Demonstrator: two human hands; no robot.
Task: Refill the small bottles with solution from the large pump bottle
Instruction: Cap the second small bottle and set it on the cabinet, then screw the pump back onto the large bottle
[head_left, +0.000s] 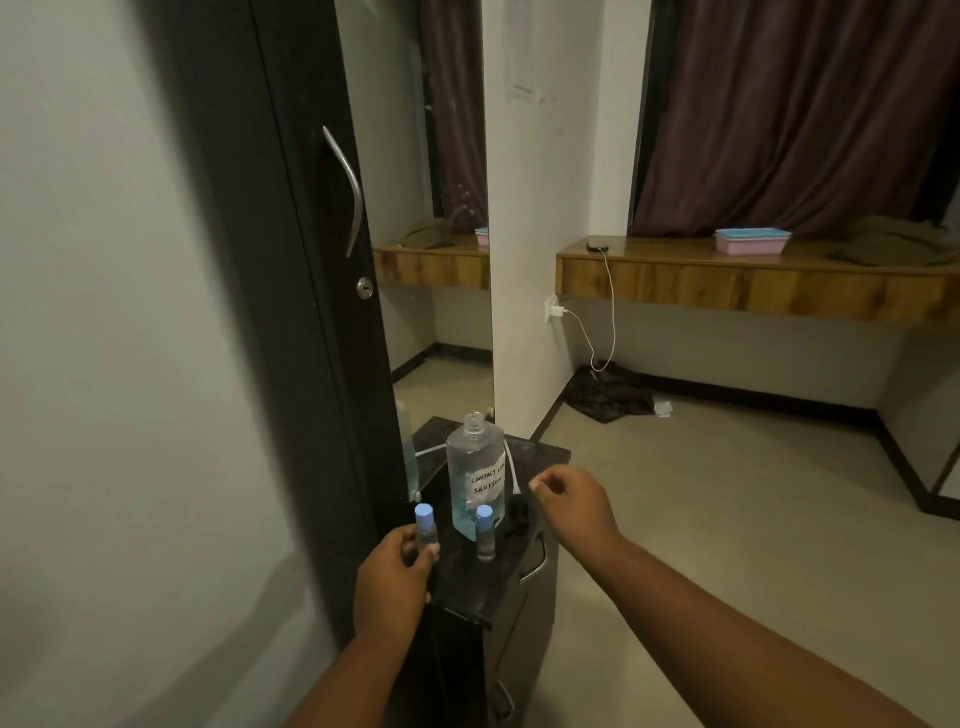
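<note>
Head view, looking down at a small dark cabinet (483, 587) in the lower centre of the frame, whose glossy top serves as the desk. Large bottle (475, 480), clear with pale blue liquid in its lower part, stands upright at the middle of this top; its neck is open with no pump fitted, and a handwritten white label (487, 480) faces the camera. Two small bottles with light blue caps stand in front of it: the left small bottle (426, 530) at the near left edge and the right small bottle (484, 532) just before the large bottle's base. Left hand (397, 571) wraps its fingers around the left small bottle, gripping its body below the cap. Right hand (569, 501) hovers to the right of the large bottle, apart from it, fingers loosely curled and holding nothing visible. Behind the cabinet, a tall mirror (436, 218) stands beside a dark wardrobe door (291, 260). Upper right of the frame shows a wooden shelf (727, 280) carrying a pink tray (750, 241).
</note>
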